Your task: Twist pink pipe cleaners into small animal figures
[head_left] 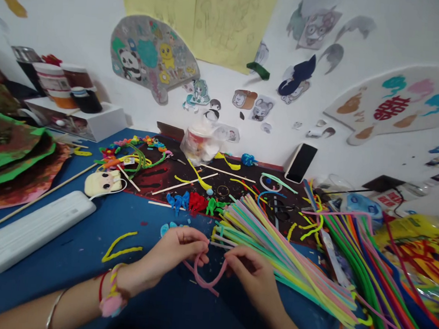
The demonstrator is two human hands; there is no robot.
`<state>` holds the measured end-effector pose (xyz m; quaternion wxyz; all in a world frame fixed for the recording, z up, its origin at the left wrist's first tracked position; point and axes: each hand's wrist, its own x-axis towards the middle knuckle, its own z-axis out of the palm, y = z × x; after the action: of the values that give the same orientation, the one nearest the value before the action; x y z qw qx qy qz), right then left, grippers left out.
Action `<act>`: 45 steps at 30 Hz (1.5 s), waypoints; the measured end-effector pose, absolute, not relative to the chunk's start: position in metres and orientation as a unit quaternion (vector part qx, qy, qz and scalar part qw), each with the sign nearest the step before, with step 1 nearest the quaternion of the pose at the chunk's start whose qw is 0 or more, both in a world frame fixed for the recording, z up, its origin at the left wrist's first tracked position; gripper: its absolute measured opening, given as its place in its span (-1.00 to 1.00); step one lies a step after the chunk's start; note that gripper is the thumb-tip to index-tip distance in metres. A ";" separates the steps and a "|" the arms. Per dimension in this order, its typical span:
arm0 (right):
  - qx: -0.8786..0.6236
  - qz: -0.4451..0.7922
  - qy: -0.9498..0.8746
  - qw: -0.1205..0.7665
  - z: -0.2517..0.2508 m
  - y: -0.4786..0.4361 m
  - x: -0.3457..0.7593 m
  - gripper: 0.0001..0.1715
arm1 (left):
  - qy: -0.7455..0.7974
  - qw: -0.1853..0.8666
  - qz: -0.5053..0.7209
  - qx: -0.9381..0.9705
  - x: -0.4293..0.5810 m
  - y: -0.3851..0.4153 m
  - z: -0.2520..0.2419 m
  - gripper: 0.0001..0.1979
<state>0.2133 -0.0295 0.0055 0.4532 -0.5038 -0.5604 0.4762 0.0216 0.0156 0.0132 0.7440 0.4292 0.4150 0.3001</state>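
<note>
Between my hands a pink pipe cleaner (207, 285) hangs in a U-shaped loop over the blue table, one end sticking out past the curve. My left hand (181, 249) pinches it on the left side, thumb against fingers. On the right, my right hand (247, 271) grips the other side of the loop between thumb and index finger. Just beyond my right hand lies a fanned bundle of pastel pipe cleaners (284, 249). Blue, red and green twisted pieces (197, 203) sit in a row behind my left hand. A bent yellow pipe cleaner (123, 250) rests left of it.
A white power strip (34, 229) lies at the left. Against the wall leans a phone (301, 162). Darker-coloured pipe cleaners (369, 275) fill the right side. Scissors (282, 209), thin wooden sticks (184, 183) and a colourful twisted ring (142, 141) lie further back.
</note>
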 end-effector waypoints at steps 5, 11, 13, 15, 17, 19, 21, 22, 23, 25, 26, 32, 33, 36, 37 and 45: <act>-0.511 0.567 -0.493 0.418 0.004 -0.032 0.203 -0.78 | 0.415 0.705 0.271 0.508 0.026 0.010 0.007 -0.81; -0.540 0.568 -0.447 0.431 0.002 -0.037 0.197 -0.74 | 0.415 0.687 0.266 0.535 0.028 0.007 0.000 -0.81; -0.549 0.566 -0.437 0.432 0.002 -0.037 0.196 -0.73 | 0.412 0.691 0.266 0.531 0.029 0.006 -0.001 -0.82; -0.555 0.567 -0.429 0.433 0.003 -0.037 0.194 -0.71 | 0.408 0.697 0.271 0.523 0.030 0.004 -0.001 -0.82; -0.559 0.565 -0.423 0.435 0.004 -0.037 0.192 -0.71 | 0.403 0.701 0.283 0.517 0.030 0.002 -0.002 -0.82; -0.561 0.563 -0.419 0.439 0.004 -0.037 0.190 -0.72 | 0.397 0.696 0.297 0.518 0.031 0.001 -0.001 -0.82; -0.561 0.562 -0.418 0.441 0.003 -0.038 0.190 -0.72 | 0.399 0.686 0.305 0.526 0.030 0.000 0.000 -0.81; -0.561 0.562 -0.418 0.442 0.002 -0.038 0.190 -0.73 | 0.402 0.679 0.304 0.533 0.030 -0.001 0.000 -0.82; -0.561 0.561 -0.420 0.441 0.001 -0.038 0.190 -0.73 | 0.405 0.672 0.301 0.542 0.030 -0.002 0.000 -0.82; -0.563 0.557 -0.427 0.436 -0.001 -0.038 0.191 -0.73 | 0.406 0.661 0.293 0.559 0.029 -0.003 -0.001 -0.83; -0.562 0.557 -0.433 0.432 -0.002 -0.038 0.191 -0.73 | 0.406 0.658 0.289 0.565 0.029 -0.004 -0.003 -0.84; -0.544 0.558 -0.461 0.425 -0.006 -0.038 0.192 -0.74 | 0.396 0.662 0.280 0.571 0.031 -0.005 -0.008 -0.84; -0.538 0.560 -0.462 0.429 -0.006 -0.038 0.193 -0.74 | 0.394 0.647 0.283 0.588 0.031 -0.005 -0.007 -0.85; -0.520 0.568 -0.454 0.448 -0.007 -0.036 0.195 -0.73 | 0.381 0.534 0.299 0.693 0.028 -0.009 0.000 -0.91; -0.517 0.568 -0.446 0.459 -0.008 -0.035 0.197 -0.72 | 0.371 0.480 0.301 0.736 0.026 -0.010 0.002 -0.93; -0.517 0.565 -0.360 0.533 -0.010 -0.028 0.207 -0.72 | 0.327 0.208 0.245 0.889 0.019 -0.013 -0.005 -0.92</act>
<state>0.2072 -0.0281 -0.0104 0.5332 -0.5166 -0.3604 0.5648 0.0193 -0.0129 -0.0048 0.2081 0.8885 0.3273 0.2453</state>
